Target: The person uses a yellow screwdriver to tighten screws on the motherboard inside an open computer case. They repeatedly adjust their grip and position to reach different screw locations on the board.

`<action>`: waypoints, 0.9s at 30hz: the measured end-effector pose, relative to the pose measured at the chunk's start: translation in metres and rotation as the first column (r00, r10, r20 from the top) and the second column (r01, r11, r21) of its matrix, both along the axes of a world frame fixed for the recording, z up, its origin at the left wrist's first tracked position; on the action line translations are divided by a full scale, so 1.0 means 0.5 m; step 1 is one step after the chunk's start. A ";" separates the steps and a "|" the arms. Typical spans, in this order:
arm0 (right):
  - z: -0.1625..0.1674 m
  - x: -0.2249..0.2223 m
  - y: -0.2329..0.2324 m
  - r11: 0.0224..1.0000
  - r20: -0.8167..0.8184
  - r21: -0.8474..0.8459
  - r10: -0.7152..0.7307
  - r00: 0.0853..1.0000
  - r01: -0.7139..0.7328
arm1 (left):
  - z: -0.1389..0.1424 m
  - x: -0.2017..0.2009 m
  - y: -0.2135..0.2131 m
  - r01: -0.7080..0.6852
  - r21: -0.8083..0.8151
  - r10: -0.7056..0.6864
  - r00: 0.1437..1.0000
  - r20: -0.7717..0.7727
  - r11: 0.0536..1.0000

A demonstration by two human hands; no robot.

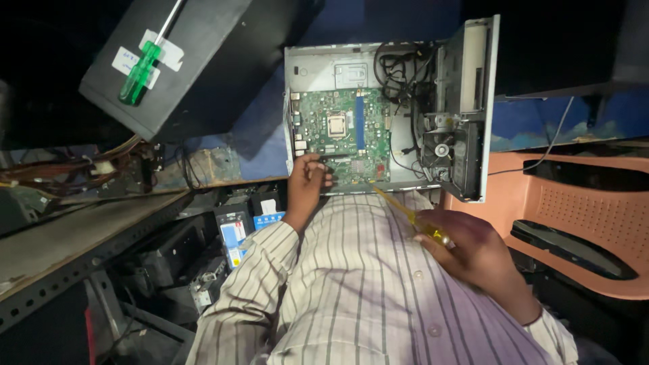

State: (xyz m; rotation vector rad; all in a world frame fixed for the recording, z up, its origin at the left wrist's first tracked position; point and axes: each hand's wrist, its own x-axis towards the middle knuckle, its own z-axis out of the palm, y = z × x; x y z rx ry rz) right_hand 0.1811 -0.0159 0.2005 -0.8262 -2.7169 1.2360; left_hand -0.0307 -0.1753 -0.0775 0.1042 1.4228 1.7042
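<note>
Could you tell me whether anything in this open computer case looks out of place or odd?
Nothing looks damaged. The grey metal computer case lies open on its side, green motherboard exposed, black cables bunched loosely. A green-handled screwdriver rests on a tilted black box.

One open PC case (318,64), one green board (341,135) in it, one CPU socket (337,124), one blue slot (359,122). Two screwdrivers: one yellow (412,217), one green (142,71). Two hands: left hand (305,184), right hand (473,253). One black box (203,61) with two white labels. One orange chair (581,216). Batteries (247,223) on floor, maybe two, too dark to tell.
</note>
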 end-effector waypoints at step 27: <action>-0.022 -0.004 0.010 1.000 -0.019 -0.015 0.026 0.999 -0.026 | 0.001 0.000 -0.005 0.099 0.006 -0.098 0.992 -0.086 0.995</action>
